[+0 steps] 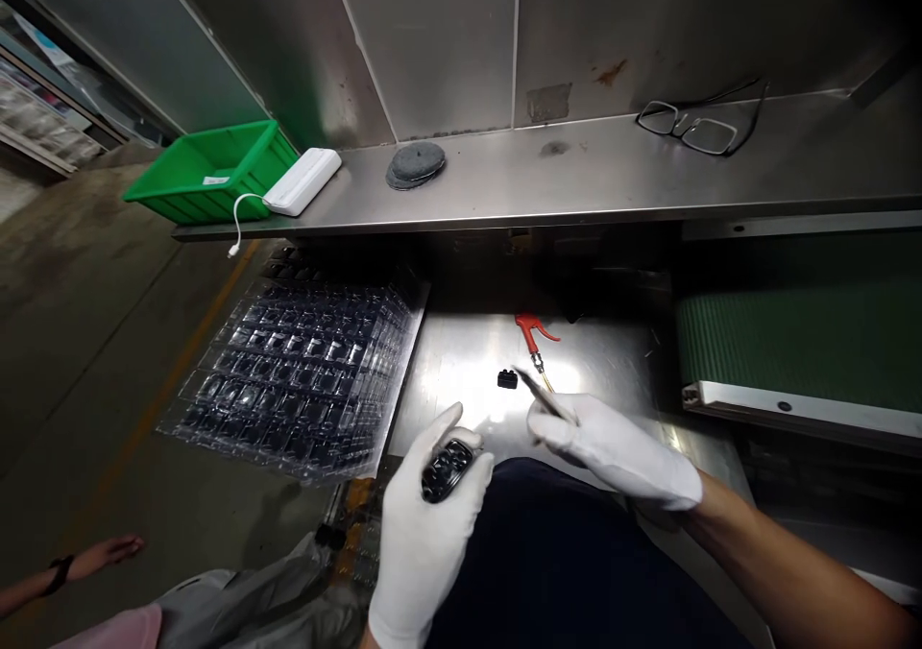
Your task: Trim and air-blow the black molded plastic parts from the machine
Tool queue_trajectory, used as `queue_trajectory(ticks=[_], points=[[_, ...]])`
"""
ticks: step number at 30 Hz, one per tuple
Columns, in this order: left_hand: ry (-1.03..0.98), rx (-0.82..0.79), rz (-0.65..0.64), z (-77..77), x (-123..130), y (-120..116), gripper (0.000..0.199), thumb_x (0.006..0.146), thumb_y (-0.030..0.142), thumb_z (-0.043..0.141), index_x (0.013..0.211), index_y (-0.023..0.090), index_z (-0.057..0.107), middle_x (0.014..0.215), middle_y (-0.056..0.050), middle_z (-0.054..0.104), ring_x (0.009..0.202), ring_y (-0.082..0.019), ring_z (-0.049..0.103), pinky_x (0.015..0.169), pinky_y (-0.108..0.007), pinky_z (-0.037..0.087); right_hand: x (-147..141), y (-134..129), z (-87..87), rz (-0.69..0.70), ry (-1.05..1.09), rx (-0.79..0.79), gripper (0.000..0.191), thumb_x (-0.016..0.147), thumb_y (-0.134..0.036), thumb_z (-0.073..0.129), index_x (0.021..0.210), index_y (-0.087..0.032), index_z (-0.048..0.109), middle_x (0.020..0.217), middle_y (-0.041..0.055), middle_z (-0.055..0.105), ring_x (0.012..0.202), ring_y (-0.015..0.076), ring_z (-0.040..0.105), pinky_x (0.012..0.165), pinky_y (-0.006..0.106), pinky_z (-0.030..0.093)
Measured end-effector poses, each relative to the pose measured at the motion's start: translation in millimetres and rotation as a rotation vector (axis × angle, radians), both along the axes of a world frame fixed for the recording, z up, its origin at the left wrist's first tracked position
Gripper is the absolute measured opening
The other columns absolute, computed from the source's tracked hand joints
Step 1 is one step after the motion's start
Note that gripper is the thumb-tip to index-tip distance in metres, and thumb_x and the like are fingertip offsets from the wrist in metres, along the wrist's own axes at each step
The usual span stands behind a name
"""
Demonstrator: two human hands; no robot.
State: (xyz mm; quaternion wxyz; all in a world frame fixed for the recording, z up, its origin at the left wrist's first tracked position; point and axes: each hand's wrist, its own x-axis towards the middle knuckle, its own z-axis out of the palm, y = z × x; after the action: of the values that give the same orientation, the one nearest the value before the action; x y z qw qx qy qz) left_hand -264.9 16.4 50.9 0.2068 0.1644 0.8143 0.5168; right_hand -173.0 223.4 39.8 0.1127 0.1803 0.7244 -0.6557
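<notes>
Fingers of the left hand (430, 539), white-gloved: curling round a black oval piece (447, 470) and holding it by its edges, face up, beside the person's dark-clad lap (569, 553).

Fingers of the right hand (605, 445), likewise gloved: pinching a slim pointed tool (540, 395), which is angling up and leftward. It is blurring from where I am standing; it may be a pair of tweezers, and I cannot tell whether its tip is touching the small black block (507, 379) just beside it.

Steel table (453, 347), one: bearing that block and, just beyond it, a red air gun (531, 330), whose metal fitting is leading into a thin yellowish hose.

Clear trays (288, 371), stacked: standing left of both hands, holding rows of dark pieces.

Steel shelf (519, 183), one: running above the table and carrying, left to right, a green bin (198, 183), a white box (303, 181) with its cable (237, 222) dangling over the front edge, grey round pads (418, 161) lying in a pile, and eyeglasses (697, 135) resting with arms unfolded.

Green conveyor belt (799, 323), one: occupying the right side.

Co-worker, partly visible at lower left: reaching out a bare hand (108, 555), a dark band (58, 575) circling the wrist.
</notes>
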Motion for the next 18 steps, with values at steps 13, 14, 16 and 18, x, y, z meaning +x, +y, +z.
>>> queue_trajectory(ticks=[13, 14, 16, 18], points=[[-0.971, 0.551, 0.058, 3.8, -10, 2, 0.041, 0.09, 0.019, 0.072, 0.13, 0.016, 0.065, 0.063, 0.006, 0.046, 0.053, -0.004, 0.037, 0.05, -0.016, 0.036, 18, -9, -30.8, -0.179, -0.14, -0.172, 0.062, 0.099, -0.078, 0.047, 0.098, -0.018, 0.064, 0.066, -0.0032, 0.033, 0.061, 0.0122, 0.029, 0.054, 0.026, 0.025], [-0.975, 0.555, 0.052, 3.6, -10, 2, 0.041, 0.09, 0.019, 0.072, 0.13, 0.016, 0.065, 0.062, 0.007, 0.045, 0.053, -0.004, 0.037, 0.051, -0.017, 0.036, 19, -10, -31.0, -0.171, -0.126, -0.18, 0.063, 0.099, -0.079, 0.046, 0.098, -0.018, 0.064, 0.066, -0.0033, 0.033, 0.06, 0.0121, 0.028, 0.055, 0.026, 0.025], [-0.962, 0.574, 0.051, 3.7, -10, 3, 0.038, 0.088, 0.018, 0.073, 0.126, 0.015, 0.066, 0.068, 0.004, 0.051, 0.054, -0.004, 0.038, 0.05, -0.018, 0.034, 21, -10, -31.3, -0.156, -0.081, -0.204, 0.065, 0.1, -0.079, 0.043, 0.097, -0.018, 0.064, 0.065, -0.0035, 0.032, 0.059, 0.0118, 0.027, 0.054, 0.026, 0.024], [-0.94, 0.592, 0.053, 4.7, -10, 3, 0.034, 0.087, 0.017, 0.073, 0.121, 0.013, 0.068, 0.08, 0.0, 0.058, 0.056, -0.004, 0.039, 0.049, -0.018, 0.032, 22, -11, -31.8, -0.161, -0.051, -0.246, 0.069, 0.1, -0.081, 0.038, 0.096, -0.017, 0.064, 0.064, -0.004, 0.03, 0.058, 0.0112, 0.025, 0.053, 0.026, 0.024]])
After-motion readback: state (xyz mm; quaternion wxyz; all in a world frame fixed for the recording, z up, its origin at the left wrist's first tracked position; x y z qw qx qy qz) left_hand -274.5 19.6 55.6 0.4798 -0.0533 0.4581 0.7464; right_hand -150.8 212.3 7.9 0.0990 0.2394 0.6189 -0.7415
